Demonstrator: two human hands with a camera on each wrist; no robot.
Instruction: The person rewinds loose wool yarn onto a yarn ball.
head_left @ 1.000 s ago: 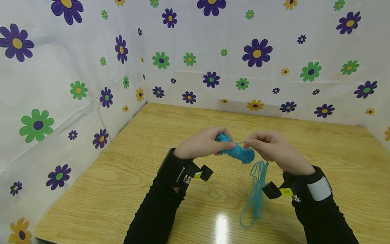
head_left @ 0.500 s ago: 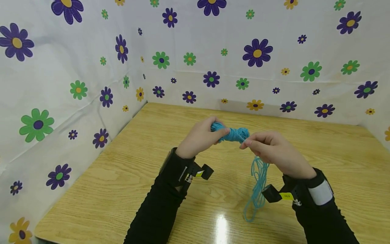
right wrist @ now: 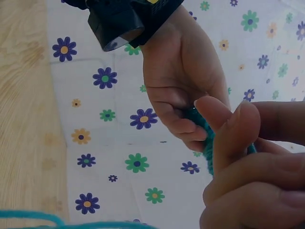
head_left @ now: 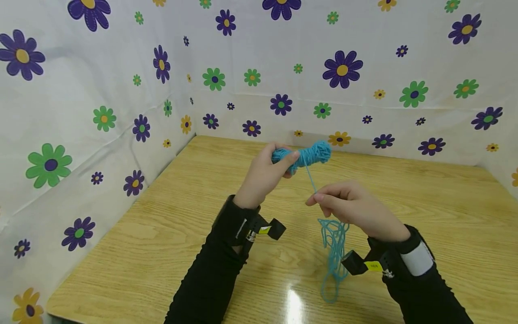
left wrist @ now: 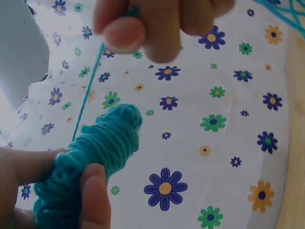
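Observation:
A skein of blue yarn, wound into a thick bundle, is raised over the table by my left hand, which grips its left end. In the left wrist view the skein tilts up and away, thumb and fingers round its near end. My right hand is lower and to the right, pinching a taut yarn strand that runs up to the skein's middle. Below the right hand dangle loose yarn loops. In the right wrist view the right fingers hide part of the skein.
The wooden table reaches back to a white cloth printed with flowers, which also hangs along the left side. Each wrist carries a strapped-on camera, the left camera and the right camera.
My left hand has lifted the skein and tipped its right end from downward to upward. My right hand has shifted slightly left and lower, and the strand now slants down from the skein.

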